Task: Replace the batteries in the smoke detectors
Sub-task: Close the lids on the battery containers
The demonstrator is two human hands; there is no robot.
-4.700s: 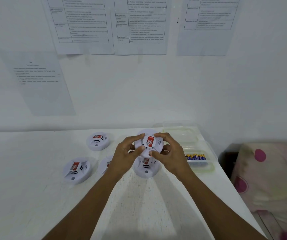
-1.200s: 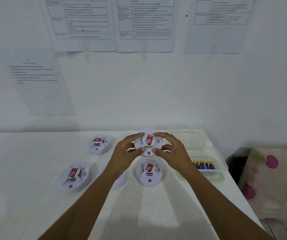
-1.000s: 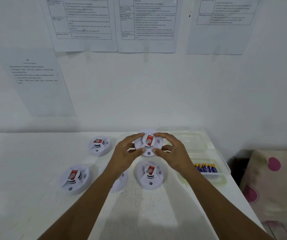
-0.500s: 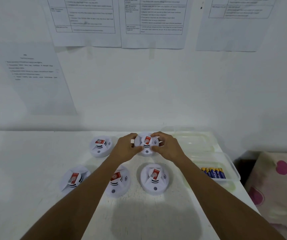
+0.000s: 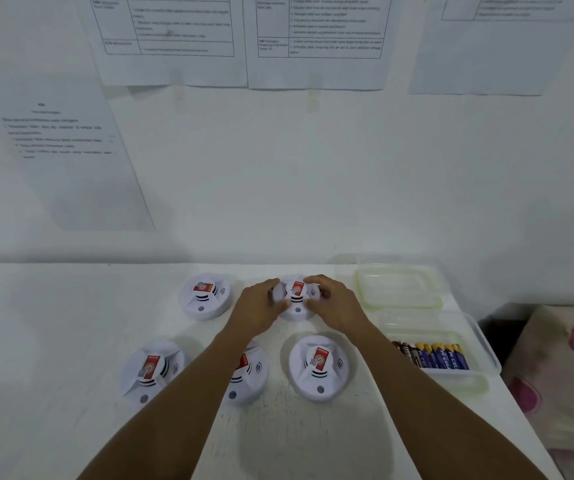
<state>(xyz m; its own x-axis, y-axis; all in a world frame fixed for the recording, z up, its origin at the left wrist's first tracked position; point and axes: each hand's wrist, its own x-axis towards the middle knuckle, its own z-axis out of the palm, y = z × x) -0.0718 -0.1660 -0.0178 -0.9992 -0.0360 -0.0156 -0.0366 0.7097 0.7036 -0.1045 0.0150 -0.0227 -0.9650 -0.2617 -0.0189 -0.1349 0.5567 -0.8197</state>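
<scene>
1. White plastic and round, the front-left detector (image 5: 150, 370) lies face up on the bench (image 5: 36, 341) with its red label showing. The rear-left detector (image 5: 205, 296) lies behind it, well apart, so each can be lifted without knocking a neighbour.
2. The left hand (image 5: 259, 306) reaches over the middle detector (image 5: 247, 379), whose left side the forearm hides. Its grip is curled on the left rim of the rear detector (image 5: 296, 297).
3. That rear detector, the one being worked on, is at the back of the bench between both hands. I cannot tell whether it rests on the surface or hangs just above it.
4. The right hand (image 5: 334, 304) mirrors the left, with its grip curled on the right rim. I judge that opposed holds like these suit twisting a cover or setting the unit squarely in its row.
5. The front-right detector (image 5: 318, 367) lies just beside the right forearm.
6. Rightmost are a clear empty tub (image 5: 398, 287) and, nearer, a tray (image 5: 481, 348) of batteries (image 5: 432, 355), probably placed there for short reaches.
</scene>
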